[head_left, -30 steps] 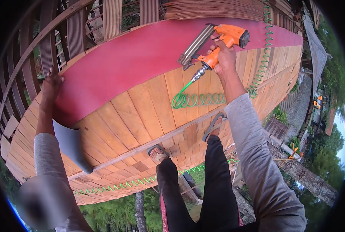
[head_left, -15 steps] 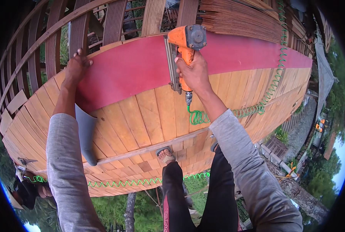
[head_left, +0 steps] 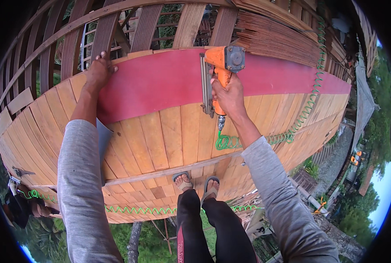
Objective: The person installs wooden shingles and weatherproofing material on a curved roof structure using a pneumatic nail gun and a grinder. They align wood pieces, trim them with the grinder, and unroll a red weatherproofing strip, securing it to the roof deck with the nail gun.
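Note:
An orange nail gun (head_left: 224, 65) with a dark grey head and a metal magazine is gripped in my right hand (head_left: 229, 95). It stands over a long red sheet (head_left: 156, 81) laid across wooden boards (head_left: 171, 131). The nose of the gun is hidden, so I cannot tell whether it touches the sheet. A green coiled air hose (head_left: 226, 141) runs from the handle's base to the right. My left hand (head_left: 100, 73) is closed at the sheet's far left edge. Below it, the sheet's loose end curls up, showing a grey underside (head_left: 104, 138), partly behind my sleeve.
Grooved slats (head_left: 145, 28) form an open framework beyond the sheet. Stacked thin boards (head_left: 274, 39) lie at the far right. My sandalled feet stand on the planks by a wooden strip (head_left: 134, 177). Another person's hand (head_left: 41, 209) shows at the lower left, near another green hose (head_left: 138, 210).
The view has shifted, with the boards, both hands and the nail gun appearing lower and slightly right. Both of my feet now show. My hands keep their hold.

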The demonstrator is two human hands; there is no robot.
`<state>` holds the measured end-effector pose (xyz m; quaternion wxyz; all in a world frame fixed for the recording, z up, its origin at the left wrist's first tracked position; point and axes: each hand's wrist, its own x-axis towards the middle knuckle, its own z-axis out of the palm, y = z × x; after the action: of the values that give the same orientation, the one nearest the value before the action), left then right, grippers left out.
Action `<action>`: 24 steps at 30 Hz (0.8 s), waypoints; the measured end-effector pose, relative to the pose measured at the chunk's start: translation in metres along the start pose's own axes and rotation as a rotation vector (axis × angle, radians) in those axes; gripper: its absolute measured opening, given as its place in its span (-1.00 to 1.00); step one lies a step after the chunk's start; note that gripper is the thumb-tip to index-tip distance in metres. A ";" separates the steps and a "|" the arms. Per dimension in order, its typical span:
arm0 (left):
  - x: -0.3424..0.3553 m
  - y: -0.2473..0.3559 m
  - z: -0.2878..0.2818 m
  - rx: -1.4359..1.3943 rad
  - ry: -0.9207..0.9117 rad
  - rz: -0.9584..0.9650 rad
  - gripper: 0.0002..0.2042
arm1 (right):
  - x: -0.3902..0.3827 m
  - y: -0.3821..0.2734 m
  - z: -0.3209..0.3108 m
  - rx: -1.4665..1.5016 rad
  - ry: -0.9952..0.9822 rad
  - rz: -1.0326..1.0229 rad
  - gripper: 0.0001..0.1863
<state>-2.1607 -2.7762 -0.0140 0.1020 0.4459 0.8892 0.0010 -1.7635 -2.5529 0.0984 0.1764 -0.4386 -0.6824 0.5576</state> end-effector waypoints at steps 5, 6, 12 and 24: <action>-0.004 0.046 -0.020 -0.102 -0.039 -0.108 -0.18 | 0.001 -0.007 0.001 -0.071 -0.126 0.053 -0.68; -0.006 0.040 -0.021 -0.073 -0.020 -0.093 -0.19 | 0.002 -0.007 0.010 -0.117 -0.138 -0.024 -0.70; -0.005 0.010 -0.016 -0.058 0.007 -0.026 -0.20 | 0.013 -0.010 0.058 -0.249 -0.045 -0.437 -0.77; -0.012 0.042 -0.039 -0.066 -0.209 -0.209 -0.13 | -0.087 0.034 0.001 -0.194 -0.259 0.049 -0.74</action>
<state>-2.1276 -2.7567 0.0303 0.2082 0.3448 0.9149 -0.0269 -1.7025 -2.6235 0.0884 0.0301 -0.3946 -0.7390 0.5452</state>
